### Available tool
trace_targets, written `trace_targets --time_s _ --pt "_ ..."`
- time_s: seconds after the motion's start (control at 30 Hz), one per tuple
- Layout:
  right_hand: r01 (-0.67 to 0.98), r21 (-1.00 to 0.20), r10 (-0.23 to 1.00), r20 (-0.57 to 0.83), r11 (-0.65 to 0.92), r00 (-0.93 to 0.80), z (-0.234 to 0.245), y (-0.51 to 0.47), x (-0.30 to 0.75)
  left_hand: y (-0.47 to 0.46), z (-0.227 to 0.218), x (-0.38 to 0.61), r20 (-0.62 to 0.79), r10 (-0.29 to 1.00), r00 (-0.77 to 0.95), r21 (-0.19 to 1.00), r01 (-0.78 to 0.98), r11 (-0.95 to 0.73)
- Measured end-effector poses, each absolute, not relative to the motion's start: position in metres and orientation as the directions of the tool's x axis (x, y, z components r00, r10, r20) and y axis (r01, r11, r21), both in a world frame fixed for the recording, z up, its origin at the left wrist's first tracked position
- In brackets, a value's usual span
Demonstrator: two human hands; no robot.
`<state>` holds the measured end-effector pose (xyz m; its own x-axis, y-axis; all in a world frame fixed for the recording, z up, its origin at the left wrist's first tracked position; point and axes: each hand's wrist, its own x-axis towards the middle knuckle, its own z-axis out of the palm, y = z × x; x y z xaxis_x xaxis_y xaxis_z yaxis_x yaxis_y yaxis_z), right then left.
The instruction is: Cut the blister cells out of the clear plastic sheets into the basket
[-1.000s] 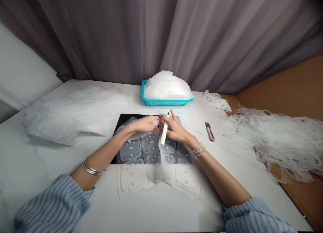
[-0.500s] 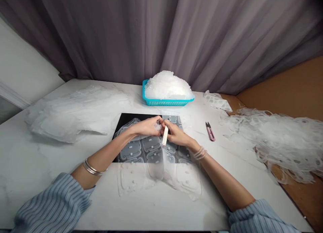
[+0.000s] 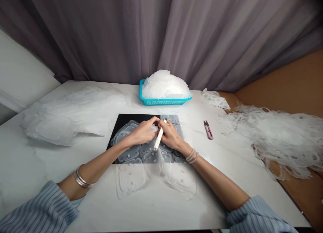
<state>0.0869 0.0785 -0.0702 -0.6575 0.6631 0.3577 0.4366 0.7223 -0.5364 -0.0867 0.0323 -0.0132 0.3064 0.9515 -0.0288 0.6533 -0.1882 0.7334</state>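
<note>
Nearest are the striped blue sleeves (image 3: 37, 217) pushed to the forearms at the lower edge; thin silver bangles (image 3: 82, 181) circle the left wrist and a stack of fine bracelets (image 3: 192, 156) circles the right. Both forearms angle inward across the marble-patterned tabletop (image 3: 37, 165), bringing the hands together, knuckles up, almost touching; the left hand (image 3: 143, 132) is curled closed, its fingertips pinching a scrap of clear film (image 3: 153, 128); the right hand (image 3: 171, 135) is also closed, gripping a white-handled tool (image 3: 158, 139), whose long axis tilts from lower left to upper right, its upper end pointing away from the person, with the lower end just above the sheet. Under the hands lies a translucent moulded plastic sheet (image 3: 142, 154), its rounded rectangular shapes dotted with small raised marks; it rests on a black mat (image 3: 123, 122) and drapes past the mat's near edge onto the tabletop. Farther right lie pink thread snips (image 3: 208, 129), then a large tangle of perforated film trimmings (image 3: 277, 139), with a smaller bunch (image 3: 214, 99) behind; to the left sits a stack of similar sheets (image 3: 73, 115); straight ahead, a teal plastic basket (image 3: 161, 102) carries a heaped pile of white translucent pieces (image 3: 165, 86); behind everything hangs a mauve-grey curtain (image 3: 126, 34).
</note>
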Motion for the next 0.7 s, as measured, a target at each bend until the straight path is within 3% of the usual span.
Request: trace_targets --time_s 0.47,0.7 --pt "0.455 -0.529 0.667 0.327 0.716 -0.67 -0.059 0.078 0.09 0.038 -0.03 -0.09 -0.14 0.967 0.211 0.51 0.853 -0.112" --pt "0.518 -0.525 0.717 0.304 0.675 -0.627 -0.064 0.079 0.083 0.03 -0.023 -0.082 -0.098 0.948 0.301 0.554 0.808 -0.199"
